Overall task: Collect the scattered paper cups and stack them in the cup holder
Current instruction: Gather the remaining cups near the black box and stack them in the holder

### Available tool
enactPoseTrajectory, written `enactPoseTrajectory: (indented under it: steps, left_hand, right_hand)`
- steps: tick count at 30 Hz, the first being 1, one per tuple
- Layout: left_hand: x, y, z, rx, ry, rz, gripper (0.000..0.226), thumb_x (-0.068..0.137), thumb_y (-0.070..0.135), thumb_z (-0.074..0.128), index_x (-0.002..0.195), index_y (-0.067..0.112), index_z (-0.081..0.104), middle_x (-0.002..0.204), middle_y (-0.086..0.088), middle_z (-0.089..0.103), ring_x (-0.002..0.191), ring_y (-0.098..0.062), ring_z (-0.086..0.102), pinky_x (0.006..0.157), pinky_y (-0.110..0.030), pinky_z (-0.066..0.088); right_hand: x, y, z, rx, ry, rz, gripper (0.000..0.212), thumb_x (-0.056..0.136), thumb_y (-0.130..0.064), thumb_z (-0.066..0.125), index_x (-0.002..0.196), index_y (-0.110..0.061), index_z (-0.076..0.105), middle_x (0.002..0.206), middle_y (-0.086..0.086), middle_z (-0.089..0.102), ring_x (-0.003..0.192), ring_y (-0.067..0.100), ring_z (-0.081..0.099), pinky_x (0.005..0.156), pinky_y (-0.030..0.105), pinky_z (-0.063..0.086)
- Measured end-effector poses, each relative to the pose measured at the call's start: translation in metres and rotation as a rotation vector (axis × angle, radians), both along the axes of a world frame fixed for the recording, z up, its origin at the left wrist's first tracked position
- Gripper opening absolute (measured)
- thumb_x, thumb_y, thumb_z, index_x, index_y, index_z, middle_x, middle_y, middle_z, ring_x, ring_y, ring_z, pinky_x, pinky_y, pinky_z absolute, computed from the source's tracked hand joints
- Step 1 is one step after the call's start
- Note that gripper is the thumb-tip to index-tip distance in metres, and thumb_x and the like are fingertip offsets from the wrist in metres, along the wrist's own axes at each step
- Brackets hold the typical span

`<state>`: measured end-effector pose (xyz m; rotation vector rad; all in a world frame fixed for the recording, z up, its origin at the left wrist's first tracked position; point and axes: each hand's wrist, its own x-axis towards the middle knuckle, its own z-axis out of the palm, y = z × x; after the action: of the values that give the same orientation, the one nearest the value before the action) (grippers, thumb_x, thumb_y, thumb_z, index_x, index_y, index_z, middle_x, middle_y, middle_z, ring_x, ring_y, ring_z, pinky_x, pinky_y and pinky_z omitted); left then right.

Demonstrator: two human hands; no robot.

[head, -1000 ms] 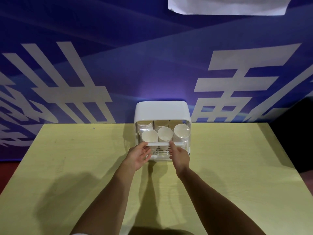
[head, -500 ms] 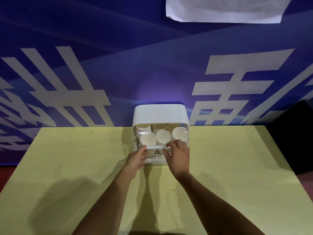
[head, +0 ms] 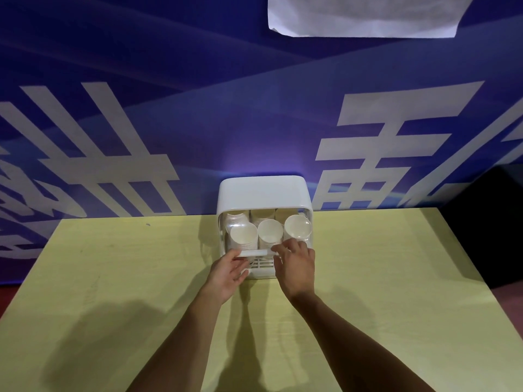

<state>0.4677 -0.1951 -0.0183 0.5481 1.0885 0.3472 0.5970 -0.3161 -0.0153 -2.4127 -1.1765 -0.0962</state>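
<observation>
Cups [head: 270, 232] all in holder [head: 263, 190], none on worktop [head: 113, 278]; my left hand [head: 228, 272] and right hand [head: 296, 267] grip its bar [head: 254, 252].

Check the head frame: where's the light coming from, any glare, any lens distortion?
Head view: dim, lit from the right, arms' shadows fall leftward on the table; soft bluish glow on the banner behind the cup holder, no hard glare; wide-angle bends the lettering near the left edge; left hand and right hand at the handle look sharp.
</observation>
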Motion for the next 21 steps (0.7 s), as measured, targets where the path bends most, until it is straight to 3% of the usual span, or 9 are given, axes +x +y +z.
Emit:
enactPoseTrajectory:
  steps: [4,8,9,13,15,21]
  left_hand:
    - [-0.005,0.005,-0.002,0.169,0.209,-0.134,0.029,0.092,0.03,0.066,0.111,0.008,0.065,0.106,-0.01,0.068,0.098,-0.02,0.065,0.078,-0.031,0.049]
    - [-0.008,0.012,-0.013,0.308,0.345,-0.176,0.027,0.087,0.028,0.07,0.103,0.008,0.062,0.084,-0.004,0.062,0.076,-0.015,0.057,0.065,-0.027,0.046]
    - [-0.008,0.012,-0.016,0.335,0.364,-0.176,0.033,0.085,0.028,0.071,0.108,0.008,0.059,0.087,-0.003,0.062,0.077,-0.015,0.057,0.067,-0.028,0.047]
    - [-0.006,0.013,-0.015,0.523,0.517,-0.235,0.074,0.072,0.036,0.076,0.135,0.017,0.043,0.126,-0.009,0.058,0.11,-0.027,0.06,0.097,-0.042,0.05]
    - [-0.004,0.013,-0.009,0.619,0.579,-0.241,0.083,0.064,0.037,0.077,0.137,0.017,0.043,0.133,-0.01,0.05,0.112,-0.029,0.057,0.1,-0.044,0.049]
    - [0.008,0.015,0.005,0.819,0.68,-0.262,0.087,0.069,0.021,0.083,0.143,0.014,0.037,0.14,-0.013,0.04,0.126,-0.034,0.045,0.1,-0.043,0.046]
  right_hand:
    - [-0.002,-0.004,-0.005,-0.042,0.008,-0.001,0.023,0.08,-0.019,0.073,0.1,-0.031,0.073,0.1,-0.005,0.066,0.097,0.021,0.057,0.081,0.038,0.046]
    - [-0.005,-0.004,-0.01,-0.093,0.028,-0.017,0.023,0.081,-0.02,0.072,0.102,-0.03,0.071,0.103,-0.004,0.065,0.099,0.022,0.056,0.083,0.04,0.046]
    - [-0.006,-0.005,-0.011,-0.104,0.031,-0.015,0.023,0.081,-0.02,0.071,0.103,-0.03,0.07,0.104,-0.004,0.065,0.1,0.022,0.056,0.084,0.041,0.046]
    - [-0.008,-0.006,-0.015,-0.137,0.046,-0.015,0.025,0.079,-0.018,0.07,0.102,-0.028,0.068,0.103,-0.004,0.063,0.097,0.023,0.056,0.083,0.042,0.046]
    - [-0.009,-0.006,-0.016,-0.163,0.049,-0.014,0.026,0.079,-0.019,0.069,0.103,-0.028,0.067,0.103,-0.003,0.063,0.097,0.023,0.056,0.082,0.042,0.046]
    - [-0.011,-0.008,-0.018,-0.185,0.043,-0.002,0.021,0.08,-0.022,0.067,0.099,-0.028,0.071,0.099,-0.004,0.065,0.092,0.023,0.058,0.08,0.04,0.047]
